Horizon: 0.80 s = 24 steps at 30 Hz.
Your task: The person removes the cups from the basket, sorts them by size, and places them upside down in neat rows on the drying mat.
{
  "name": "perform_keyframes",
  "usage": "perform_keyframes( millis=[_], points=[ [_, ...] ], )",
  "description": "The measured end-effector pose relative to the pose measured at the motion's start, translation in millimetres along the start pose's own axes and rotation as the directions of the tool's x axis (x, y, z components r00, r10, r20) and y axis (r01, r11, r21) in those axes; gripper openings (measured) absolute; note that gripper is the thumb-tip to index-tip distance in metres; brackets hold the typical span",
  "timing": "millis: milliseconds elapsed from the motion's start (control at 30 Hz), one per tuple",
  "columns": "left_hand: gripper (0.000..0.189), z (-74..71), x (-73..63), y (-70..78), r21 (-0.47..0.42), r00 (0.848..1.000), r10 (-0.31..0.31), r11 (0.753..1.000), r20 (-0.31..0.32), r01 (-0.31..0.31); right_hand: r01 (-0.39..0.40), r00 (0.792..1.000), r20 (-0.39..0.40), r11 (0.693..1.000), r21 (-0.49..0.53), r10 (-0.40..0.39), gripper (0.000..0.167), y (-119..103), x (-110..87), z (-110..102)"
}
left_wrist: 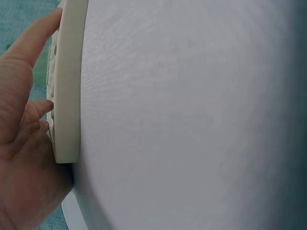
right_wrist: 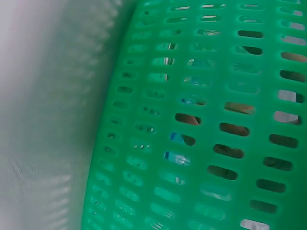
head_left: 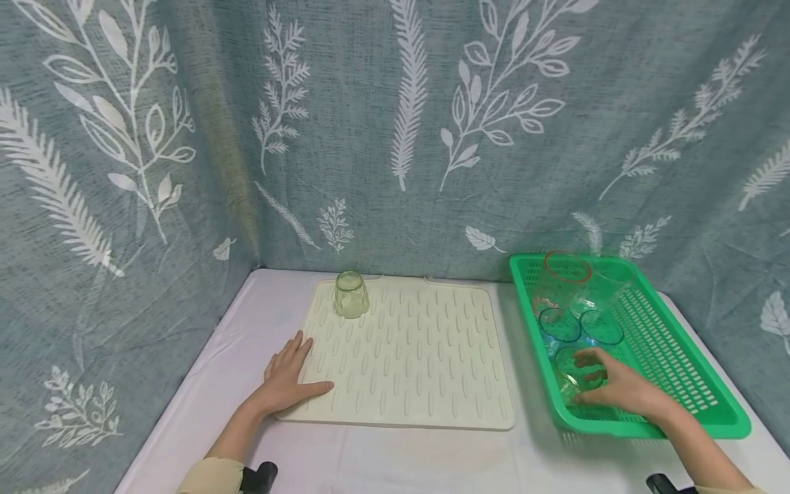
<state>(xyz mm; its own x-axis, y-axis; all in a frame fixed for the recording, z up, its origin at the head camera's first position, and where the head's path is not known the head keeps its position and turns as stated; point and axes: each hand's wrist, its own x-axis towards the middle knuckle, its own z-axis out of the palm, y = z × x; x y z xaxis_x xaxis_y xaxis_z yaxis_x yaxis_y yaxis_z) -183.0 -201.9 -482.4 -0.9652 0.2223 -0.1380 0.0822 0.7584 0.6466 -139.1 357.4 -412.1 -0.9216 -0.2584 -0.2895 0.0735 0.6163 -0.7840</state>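
Left hand (head_left: 286, 384), fingers spread, rests on mat (head_left: 407, 357) at left edge; right hand (head_left: 626, 390) curves fingers about near glass (head_left: 563, 385) inside basket (head_left: 605, 427), grip unclear. Green glass (head_left: 351, 302) stands on mat.

The basket (head_left: 728, 431) looked like smooth plastic with a slight sheen, its walls pierced by slots. The glasses (head_left: 601, 329) inside it were transparent, smooth and glossy, as was the faceted tumbler (head_left: 352, 298), which looked like tinted glass. The mat (head_left: 426, 350) appeared rubbery and matt, roughened by raised ridges. The bench (head_left: 432, 456) showed a dull cloth surface; the curtain (head_left: 358, 123) was matt, slightly coarse woven fabric.
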Motion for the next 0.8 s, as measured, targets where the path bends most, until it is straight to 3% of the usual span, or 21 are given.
perform_keyframes(
  millis=[300,800],
  points=[
    [0.111,1.6,0.7,-0.7,-0.003,1.000,0.007,1.000,-0.002,-0.007,-0.006,0.996,-0.092,1.000,-0.006,0.006,0.079,-7.4,-11.9,-1.9],
    [0.109,-0.8,-1.5,0.3,0.011,1.000,0.015,1.000,-0.009,-0.015,0.028,0.963,-0.269,0.998,0.053,-0.013,0.077,-36.5,-21.1,-3.7]
  ],
)
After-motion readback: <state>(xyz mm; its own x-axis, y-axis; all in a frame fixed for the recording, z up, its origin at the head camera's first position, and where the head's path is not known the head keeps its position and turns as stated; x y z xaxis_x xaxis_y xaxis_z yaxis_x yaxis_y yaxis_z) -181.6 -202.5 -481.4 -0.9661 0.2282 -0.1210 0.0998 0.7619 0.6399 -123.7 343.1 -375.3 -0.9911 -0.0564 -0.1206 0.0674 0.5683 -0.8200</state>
